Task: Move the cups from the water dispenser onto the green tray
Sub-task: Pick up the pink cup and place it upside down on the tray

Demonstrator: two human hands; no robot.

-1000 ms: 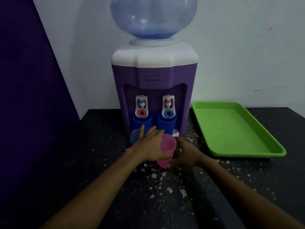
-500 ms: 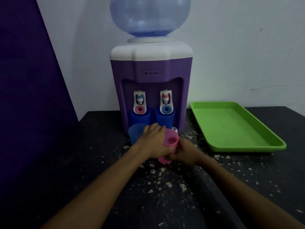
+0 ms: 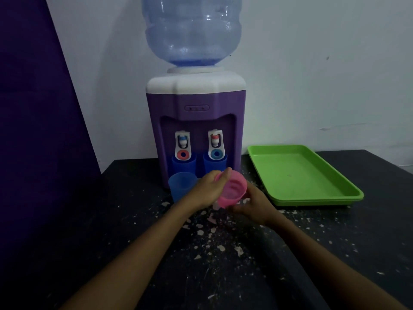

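A pink cup is tilted with its mouth toward me, just in front of the purple water dispenser. My left hand grips its left side and my right hand holds it from the lower right. A light blue cup stands upright on the table to the left of my left hand. Two dark blue cups sit under the two taps. The green tray lies to the right of the dispenser with nothing on it.
The black table is speckled with white flakes. A purple panel stands along the left side, and a white wall runs behind. A large blue water bottle sits on top of the dispenser.
The pink cup has tipped further so its open mouth now faces me, still held in both hands. The view has tilted upward, showing more of the bottle.
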